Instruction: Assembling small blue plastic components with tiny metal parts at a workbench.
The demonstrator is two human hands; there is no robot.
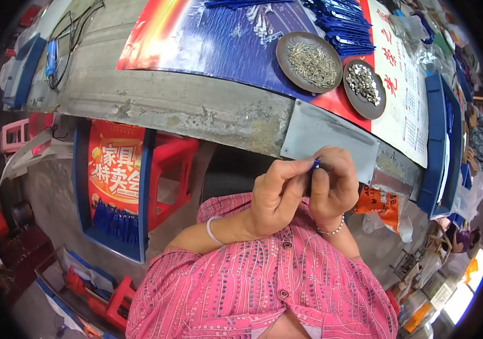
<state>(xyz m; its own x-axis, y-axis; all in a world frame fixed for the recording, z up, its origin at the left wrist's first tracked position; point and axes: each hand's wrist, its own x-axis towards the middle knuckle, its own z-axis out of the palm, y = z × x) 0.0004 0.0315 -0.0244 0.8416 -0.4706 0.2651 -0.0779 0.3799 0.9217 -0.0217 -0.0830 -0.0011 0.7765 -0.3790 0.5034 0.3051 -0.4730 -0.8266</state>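
My left hand (278,195) and my right hand (334,183) meet in front of my chest, near the table's front edge. Both are closed in a pinch, fingertips almost touching. Between them shows the tip of a small blue piece (316,163); most of it is hidden by the fingers, so its kind is unclear. Just beyond the hands a grey metal plate (309,133) is fixed at the table edge. Past it stand a round dish (282,55) of thin brass-coloured pins and a second dish (360,107) of small shiny metal parts.
A pile of slim blue pieces (346,28) lies at the back, on a printed poster sheet (219,53). To the right stands a blue tray (436,141). Lower left, another blue tray (80,169) holds blue pieces, beside a red stool (182,169). A blue-handled corded tool (52,56) lies far left.
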